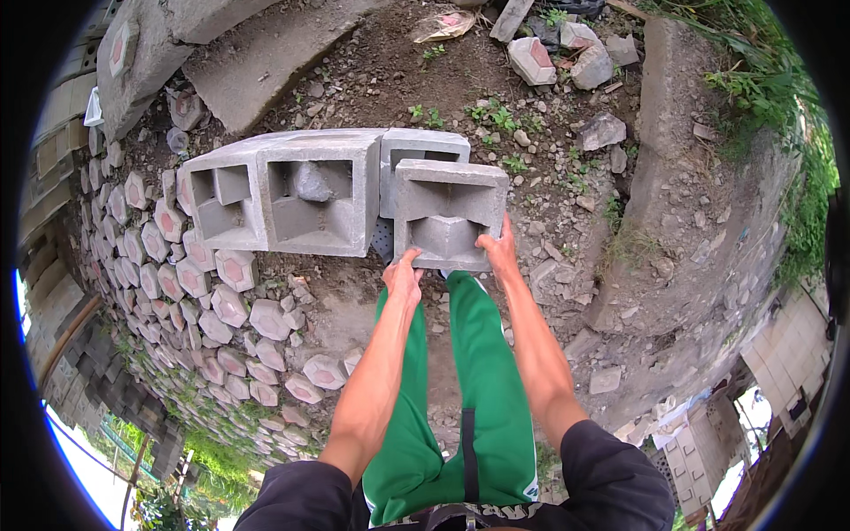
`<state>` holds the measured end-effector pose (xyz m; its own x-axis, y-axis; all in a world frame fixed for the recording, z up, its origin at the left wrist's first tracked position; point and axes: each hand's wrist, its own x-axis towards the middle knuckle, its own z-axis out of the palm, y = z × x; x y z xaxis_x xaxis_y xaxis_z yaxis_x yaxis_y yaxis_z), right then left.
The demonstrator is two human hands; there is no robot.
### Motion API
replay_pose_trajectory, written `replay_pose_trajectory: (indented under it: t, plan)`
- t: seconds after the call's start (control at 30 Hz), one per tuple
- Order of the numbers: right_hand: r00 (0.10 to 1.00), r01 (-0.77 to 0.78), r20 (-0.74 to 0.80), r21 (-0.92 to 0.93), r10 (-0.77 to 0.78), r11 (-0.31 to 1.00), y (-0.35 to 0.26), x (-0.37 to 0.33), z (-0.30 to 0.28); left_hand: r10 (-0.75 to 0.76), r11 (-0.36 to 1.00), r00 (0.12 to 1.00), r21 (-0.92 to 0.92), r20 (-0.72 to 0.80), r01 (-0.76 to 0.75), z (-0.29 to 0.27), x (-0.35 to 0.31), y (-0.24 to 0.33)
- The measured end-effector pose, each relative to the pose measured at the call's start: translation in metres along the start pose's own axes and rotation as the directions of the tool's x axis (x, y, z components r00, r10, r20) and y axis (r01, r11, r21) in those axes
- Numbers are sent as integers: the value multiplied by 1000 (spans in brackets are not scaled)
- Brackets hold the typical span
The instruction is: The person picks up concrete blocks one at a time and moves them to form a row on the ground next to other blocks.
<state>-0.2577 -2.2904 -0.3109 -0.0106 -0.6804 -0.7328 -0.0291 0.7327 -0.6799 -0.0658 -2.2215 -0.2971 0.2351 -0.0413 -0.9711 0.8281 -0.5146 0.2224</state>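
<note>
A grey hollow concrete block is held between my two hands in front of my legs, its open cavity facing up. My left hand grips its near left corner, thumb on the rim. My right hand is wrapped round its near right side, thumb over the edge. The fingers beneath the block are hidden. Just beyond it sits another concrete block, partly covered by the held one. To the left stand two more hollow blocks in a row, one block with a grey lump in its cavity, the other block farther left.
Many hexagonal paving stones with reddish centres cover the ground at left. A concrete slab lies at the far left. Broken pieces of paver and rubble lie at the far right, beside a raised concrete edge.
</note>
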Motion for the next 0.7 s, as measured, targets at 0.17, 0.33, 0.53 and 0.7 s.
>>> replay_pose_trajectory:
  t: [0.17, 0.33, 0.53, 0.7]
  plan:
    - [997, 27, 75, -99, -19, 995, 20, 39, 5, 102, 994, 995, -33, 13, -102, 4, 30, -8]
    - [995, 95, 34, -32, -94, 995, 41, 54, 22, 180, 979, 984, 96, 8, -180, 0, 55, 4]
    - [996, 90, 24, 3, -90, 996, 44, 59, 31, 215, 974, 975, 57, 56, -218, 2, 65, 15]
    - [997, 72, 18, 17, -72, 997, 40, 59, 37, 254, 962, 964, 77, 77, -260, 2, 68, 22]
